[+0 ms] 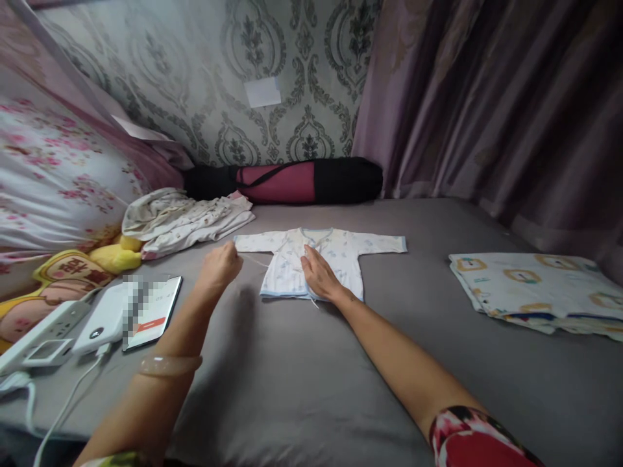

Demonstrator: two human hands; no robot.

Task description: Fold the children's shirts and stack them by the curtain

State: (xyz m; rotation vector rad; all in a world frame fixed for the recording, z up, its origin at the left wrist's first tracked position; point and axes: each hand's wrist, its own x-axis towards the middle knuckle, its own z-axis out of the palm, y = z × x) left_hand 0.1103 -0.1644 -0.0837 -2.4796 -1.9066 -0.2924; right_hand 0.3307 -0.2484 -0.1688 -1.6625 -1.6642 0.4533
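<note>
A small white baby shirt point(287, 269) with pale blue trim and faint prints lies spread out on the grey bedsheet, both sleeves stretched sideways. My left hand point(222, 264) is closed in a pinch just left of the shirt, below the left sleeve's cuff. From its fingers a thin white tie string point(255, 261) runs to the shirt's left side. My right hand point(318, 274) rests on the shirt's front with its fingers extended. Below that hand, another short tie end point(315, 303) sticks out past the hem.
Folded printed cloth point(525, 282) lies at the right. At the left are a phone point(156, 314), a white power bank point(104, 318), a power strip point(58, 327) and a yellow plush point(73, 272). Crumpled clothes point(195, 220) and a maroon-black roll bag point(282, 181) lie towards the wall.
</note>
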